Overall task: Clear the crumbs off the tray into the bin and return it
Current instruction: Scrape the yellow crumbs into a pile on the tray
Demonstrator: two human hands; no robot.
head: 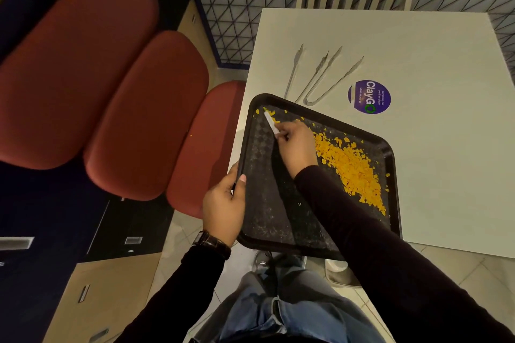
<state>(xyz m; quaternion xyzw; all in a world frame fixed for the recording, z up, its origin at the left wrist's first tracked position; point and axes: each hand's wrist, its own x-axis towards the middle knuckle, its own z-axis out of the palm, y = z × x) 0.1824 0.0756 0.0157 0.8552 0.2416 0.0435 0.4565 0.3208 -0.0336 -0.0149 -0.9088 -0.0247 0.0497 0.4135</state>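
One black rectangular plastic tray (259, 175), one heap of orange crumbs (351, 170); left hand (223, 203) fingers (242, 179) grip its rim, right hand (295, 145) fingers (281, 133) pinch one white flat strip (269, 119); two metal tongs (308, 101) lie on the white surface (432, 161).

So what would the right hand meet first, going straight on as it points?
Probably its white strip meets loose crumbs in the far corner of the tray, then the rim.

A round purple sticker (369, 96) on the white worktop (434, 147) says "ClayGo" in big letters; the small words are too tiny to read
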